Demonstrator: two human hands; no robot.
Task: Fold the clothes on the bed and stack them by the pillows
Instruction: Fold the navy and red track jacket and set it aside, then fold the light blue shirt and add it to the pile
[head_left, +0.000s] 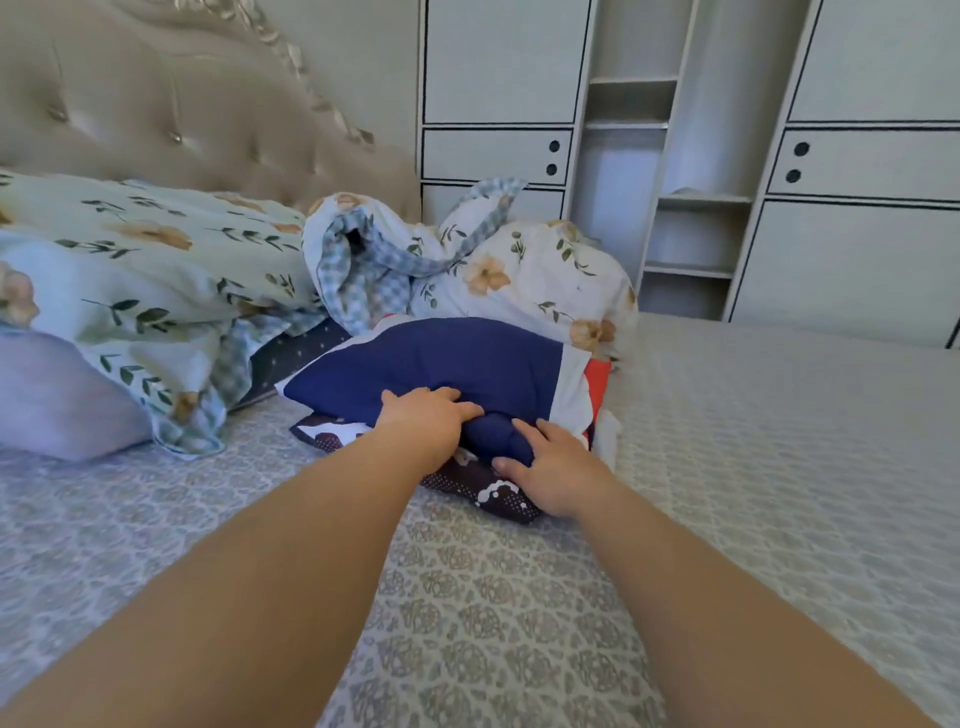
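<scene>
With our left hand and right hand curled onto the folded navy-blue cloth garment atop the stack beside the floral pillows, we judge placement underway; next, release and flatten.

Bare bedspread lies open rightward; floral duvet blocks behind the stack.

A folded navy blue garment with a white and red-orange panel at its right end lies on top of the stack, its near edge bunched into a roll. Beneath it sits a dark maroon garment with white dots and blotches, flat on the patterned bedspread, just in front of the floral pillows.
</scene>
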